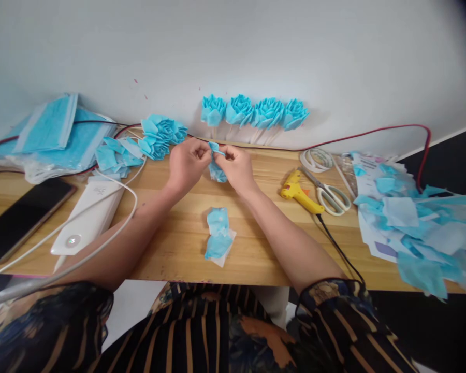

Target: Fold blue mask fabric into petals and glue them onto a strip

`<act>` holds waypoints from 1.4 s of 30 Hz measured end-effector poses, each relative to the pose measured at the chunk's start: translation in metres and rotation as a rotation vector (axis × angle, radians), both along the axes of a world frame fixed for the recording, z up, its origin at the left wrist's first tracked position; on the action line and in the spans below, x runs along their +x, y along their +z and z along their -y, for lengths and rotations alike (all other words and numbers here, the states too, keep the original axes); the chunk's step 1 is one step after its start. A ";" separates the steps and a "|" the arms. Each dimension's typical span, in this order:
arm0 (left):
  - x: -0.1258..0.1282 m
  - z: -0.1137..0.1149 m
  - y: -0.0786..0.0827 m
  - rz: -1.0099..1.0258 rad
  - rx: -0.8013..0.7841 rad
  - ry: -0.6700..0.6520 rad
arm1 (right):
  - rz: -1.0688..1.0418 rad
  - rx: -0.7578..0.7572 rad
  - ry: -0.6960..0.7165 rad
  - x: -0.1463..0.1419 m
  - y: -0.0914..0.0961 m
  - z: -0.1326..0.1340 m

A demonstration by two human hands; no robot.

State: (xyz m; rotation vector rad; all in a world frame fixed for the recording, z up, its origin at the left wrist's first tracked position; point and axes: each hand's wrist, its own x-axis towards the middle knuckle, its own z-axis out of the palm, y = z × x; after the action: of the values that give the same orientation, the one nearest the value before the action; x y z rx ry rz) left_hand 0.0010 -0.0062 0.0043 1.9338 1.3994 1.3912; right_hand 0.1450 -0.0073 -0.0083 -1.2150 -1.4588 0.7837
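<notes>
Between both hands is a small blue fabric petal point(214, 146), pinched at its edges. My left hand point(188, 161) grips its left side with closed fingers. From the other side, my right hand point(235, 165) pinches it between thumb and fingers. More blue fabric point(217, 172) shows just below the fingertips, partly covered by the hands; whether it joins the petal I cannot tell. Nearer to me, loose blue fabric pieces point(218, 233) lie on the wooden table point(171, 248).
Several blue fabric flowers point(239, 110) on sticks lean against the wall; others point(161, 135) lie left. Blue masks point(58, 129), cut petals point(118, 156), a phone point(27, 217) and a white power bank point(88, 215) are leftward. Rightward are a yellow glue gun point(301, 191), scissors point(332, 198), tape point(316, 159) and scraps point(419, 212).
</notes>
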 end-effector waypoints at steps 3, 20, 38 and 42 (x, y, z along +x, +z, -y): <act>0.001 -0.003 -0.003 0.198 -0.081 -0.049 | -0.108 -0.053 0.029 0.000 -0.003 -0.002; -0.004 -0.004 -0.003 -0.097 0.081 -0.004 | -0.119 -0.037 0.168 0.010 -0.004 -0.007; 0.002 -0.001 -0.005 0.127 0.055 -0.055 | -0.083 0.058 0.073 0.003 -0.003 -0.003; 0.002 -0.001 -0.004 0.150 0.023 -0.062 | -0.121 0.020 0.060 0.001 -0.002 -0.002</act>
State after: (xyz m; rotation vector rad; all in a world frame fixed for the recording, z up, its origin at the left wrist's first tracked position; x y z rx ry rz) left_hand 0.0026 -0.0050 -0.0001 1.8289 1.2491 1.4952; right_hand 0.1464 -0.0054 -0.0101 -1.0940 -1.4063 0.8666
